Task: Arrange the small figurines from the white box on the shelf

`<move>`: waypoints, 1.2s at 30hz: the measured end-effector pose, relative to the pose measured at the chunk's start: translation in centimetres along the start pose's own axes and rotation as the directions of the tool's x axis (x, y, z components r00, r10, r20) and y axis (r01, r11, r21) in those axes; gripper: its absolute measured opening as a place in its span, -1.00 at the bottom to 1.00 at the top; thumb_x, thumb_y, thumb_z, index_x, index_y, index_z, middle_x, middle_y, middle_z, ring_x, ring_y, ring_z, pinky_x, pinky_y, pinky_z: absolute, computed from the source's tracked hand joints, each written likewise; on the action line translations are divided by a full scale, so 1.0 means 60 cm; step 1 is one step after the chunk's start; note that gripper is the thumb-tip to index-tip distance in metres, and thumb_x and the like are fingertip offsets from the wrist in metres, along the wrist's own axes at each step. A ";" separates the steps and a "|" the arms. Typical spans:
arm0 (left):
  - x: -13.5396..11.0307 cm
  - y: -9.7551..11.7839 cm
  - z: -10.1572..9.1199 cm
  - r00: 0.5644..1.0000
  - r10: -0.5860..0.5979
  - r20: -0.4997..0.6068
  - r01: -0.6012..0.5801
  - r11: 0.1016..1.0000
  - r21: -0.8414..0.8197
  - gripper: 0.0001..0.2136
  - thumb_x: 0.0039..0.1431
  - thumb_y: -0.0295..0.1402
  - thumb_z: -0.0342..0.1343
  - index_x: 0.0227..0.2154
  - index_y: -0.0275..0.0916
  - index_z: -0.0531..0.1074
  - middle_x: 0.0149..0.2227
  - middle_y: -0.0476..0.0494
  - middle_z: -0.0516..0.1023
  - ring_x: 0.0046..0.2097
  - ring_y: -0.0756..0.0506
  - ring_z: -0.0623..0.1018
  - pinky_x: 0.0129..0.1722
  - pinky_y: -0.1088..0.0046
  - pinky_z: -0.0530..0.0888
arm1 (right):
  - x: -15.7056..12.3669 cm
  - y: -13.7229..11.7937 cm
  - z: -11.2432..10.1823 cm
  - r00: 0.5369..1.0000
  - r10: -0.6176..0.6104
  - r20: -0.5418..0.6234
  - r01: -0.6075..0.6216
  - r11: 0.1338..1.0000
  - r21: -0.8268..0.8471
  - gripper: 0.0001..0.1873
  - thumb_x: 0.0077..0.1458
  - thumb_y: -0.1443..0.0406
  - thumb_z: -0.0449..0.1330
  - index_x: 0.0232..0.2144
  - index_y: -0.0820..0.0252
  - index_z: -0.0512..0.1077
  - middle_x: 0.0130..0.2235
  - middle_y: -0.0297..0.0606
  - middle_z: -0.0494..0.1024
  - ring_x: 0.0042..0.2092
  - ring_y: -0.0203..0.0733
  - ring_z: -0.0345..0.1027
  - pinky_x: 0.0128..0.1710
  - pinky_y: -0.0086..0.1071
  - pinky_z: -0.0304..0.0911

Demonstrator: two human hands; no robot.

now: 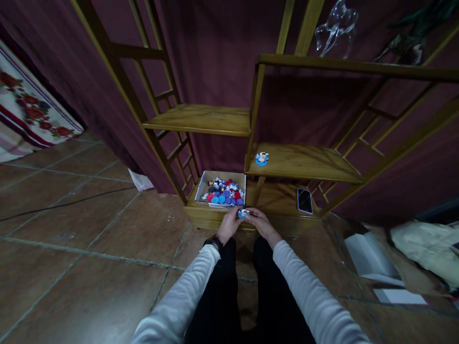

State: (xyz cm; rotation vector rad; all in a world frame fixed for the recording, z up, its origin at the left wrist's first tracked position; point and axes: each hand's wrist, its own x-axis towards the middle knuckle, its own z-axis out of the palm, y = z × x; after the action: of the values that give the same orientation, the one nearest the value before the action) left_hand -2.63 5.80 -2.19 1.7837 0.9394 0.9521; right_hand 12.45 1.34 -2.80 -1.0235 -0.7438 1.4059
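A small figurine (243,213) with a blue base is held between both hands, just in front of the shelf unit's lowest board. My left hand (228,224), with a dark watch on its wrist, is closed on the figurine's left side. From the right, my right hand (261,222) grips it with the fingertips. Beyond my left hand stands an open cardboard box (201,187) filled with many small figurines (226,192) in blue, red, purple and white. A similar figurine (262,158) on a blue base stands at the left end of the middle right shelf.
A phone (304,200) lies on the lowest board at right. The wooden shelf (308,161) and a higher left shelf (201,118) overhang it. A clear glass horse (337,28) stands on the top shelf. White packaging (373,258) lies on the floor at right; a cable (71,205) runs at left.
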 end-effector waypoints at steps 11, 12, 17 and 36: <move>0.008 -0.023 0.013 0.902 -0.421 0.096 0.382 0.674 -0.632 -0.67 -0.35 -0.36 0.38 -0.43 -0.32 0.48 -0.44 -0.08 0.55 -0.41 0.02 0.49 -0.33 0.49 0.42 | 0.011 0.012 -0.010 0.997 0.014 -0.079 -0.012 1.000 0.028 -0.62 -0.30 0.20 0.38 -0.33 0.15 0.48 -0.26 -0.27 0.54 -0.23 -0.19 0.42 -0.17 -0.28 0.31; 0.007 -0.023 0.013 0.893 -0.437 0.105 0.394 0.649 -0.651 -0.67 -0.36 -0.36 0.38 -0.43 -0.33 0.48 -0.44 -0.09 0.55 -0.42 0.03 0.49 -0.33 0.49 0.42 | 0.012 0.013 -0.010 0.997 0.012 -0.081 -0.010 1.000 0.027 -0.62 -0.29 0.19 0.37 -0.33 0.15 0.48 -0.26 -0.27 0.54 -0.24 -0.19 0.42 -0.17 -0.28 0.32; 0.004 -0.020 0.010 0.864 -0.488 0.127 0.420 0.556 -0.717 -0.71 -0.35 -0.42 0.38 -0.46 -0.33 0.49 -0.44 -0.09 0.55 -0.40 0.03 0.51 -0.30 0.50 0.44 | 0.013 0.015 -0.008 0.995 0.021 -0.097 -0.018 0.999 0.032 -0.64 -0.32 0.19 0.38 -0.38 0.16 0.47 -0.30 -0.30 0.54 -0.27 -0.21 0.42 -0.18 -0.28 0.33; 0.002 -0.024 0.005 0.804 -0.561 0.196 0.488 0.434 -0.757 -0.81 -0.19 -0.50 0.30 -0.45 -0.30 0.45 -0.43 -0.09 0.55 -0.37 0.00 0.54 -0.25 0.41 0.48 | 0.004 0.004 -0.003 0.999 0.011 -0.048 -0.008 0.998 0.061 -0.68 -0.31 0.19 0.38 -0.41 0.14 0.47 -0.28 -0.31 0.54 -0.19 -0.17 0.41 -0.07 -0.20 0.27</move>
State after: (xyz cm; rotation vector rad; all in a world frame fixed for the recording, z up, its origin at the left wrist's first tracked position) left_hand -2.60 6.26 -3.59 0.6116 0.8537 0.8232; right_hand 12.54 1.54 -3.10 -1.0114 -0.6580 1.3995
